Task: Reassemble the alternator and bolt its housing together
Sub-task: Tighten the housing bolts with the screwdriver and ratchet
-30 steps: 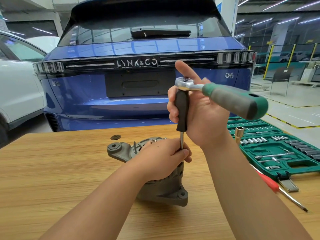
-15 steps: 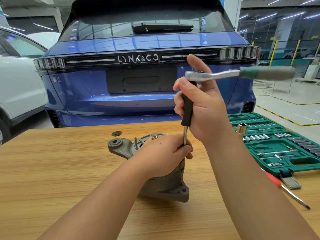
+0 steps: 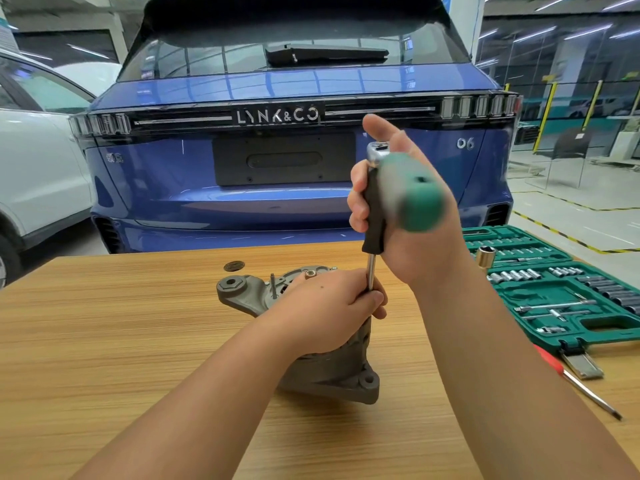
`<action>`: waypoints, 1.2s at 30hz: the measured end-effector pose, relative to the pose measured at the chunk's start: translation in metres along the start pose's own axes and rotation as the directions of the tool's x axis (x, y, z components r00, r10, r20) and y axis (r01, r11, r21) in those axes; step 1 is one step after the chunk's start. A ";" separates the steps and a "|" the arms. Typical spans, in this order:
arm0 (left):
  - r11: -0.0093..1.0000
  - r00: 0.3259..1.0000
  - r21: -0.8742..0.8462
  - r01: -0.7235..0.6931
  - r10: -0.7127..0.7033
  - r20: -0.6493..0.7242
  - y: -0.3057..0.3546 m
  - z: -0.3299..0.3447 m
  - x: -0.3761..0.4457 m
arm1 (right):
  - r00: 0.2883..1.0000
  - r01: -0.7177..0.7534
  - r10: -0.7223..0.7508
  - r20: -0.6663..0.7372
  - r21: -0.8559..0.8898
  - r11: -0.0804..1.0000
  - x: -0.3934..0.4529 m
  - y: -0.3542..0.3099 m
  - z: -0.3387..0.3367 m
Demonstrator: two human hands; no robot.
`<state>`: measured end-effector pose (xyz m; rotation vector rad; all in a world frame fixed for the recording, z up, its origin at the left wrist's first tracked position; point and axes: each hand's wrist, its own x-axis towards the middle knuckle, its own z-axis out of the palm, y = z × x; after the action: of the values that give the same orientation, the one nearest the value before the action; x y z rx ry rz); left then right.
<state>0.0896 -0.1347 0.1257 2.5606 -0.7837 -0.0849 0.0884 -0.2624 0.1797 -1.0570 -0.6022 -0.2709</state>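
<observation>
The grey alternator (image 3: 239,294) stands on the wooden table (image 3: 104,323). My left hand (image 3: 325,306) rests over its top and grips the lower end of a steel extension shaft (image 3: 370,271). The shaft rises into a black-handled driver (image 3: 374,216), which my right hand (image 3: 408,237) grips. A ratchet head (image 3: 377,152) sits on top of the driver. Its green handle (image 3: 412,199) points toward me and is blurred. One loose bolt (image 3: 273,285) stands upright in the housing left of my left hand. The bolt under the shaft is hidden by my fingers.
An open green socket set (image 3: 568,296) lies at the right of the table, with a brass-coloured socket (image 3: 485,256) at its near corner. A red-handled screwdriver (image 3: 575,379) lies in front of it. A dark round cap (image 3: 234,266) sits behind the alternator. A blue car is parked beyond the table.
The ratchet handle has swung from pointing right to pointing toward me, while the shaft and my left hand stayed on the alternator.
</observation>
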 end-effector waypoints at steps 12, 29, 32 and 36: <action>0.982 1.000 -0.186 0.018 -0.017 0.006 -0.003 -0.002 0.003 | 0.993 0.116 -0.111 0.048 -0.111 0.987 -0.002 0.005 -0.001; 0.739 0.991 -0.667 0.095 -0.008 0.133 -0.004 -0.016 0.012 | 1.000 -0.013 0.013 0.011 -0.006 1.000 0.002 0.006 0.003; 0.741 0.995 -0.667 0.081 -0.017 0.102 -0.017 -0.019 0.022 | 0.998 0.023 -0.028 -0.063 -0.072 0.997 -0.001 0.004 0.006; 0.757 0.969 -0.652 0.042 0.128 0.211 -0.039 -0.018 0.024 | 0.950 0.039 -0.125 -0.286 -0.289 0.957 0.002 0.003 0.004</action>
<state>0.1328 -0.1117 0.1263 1.8710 -0.7327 -0.5706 0.0901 -0.2578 0.1802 -1.2343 -0.3370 -0.5946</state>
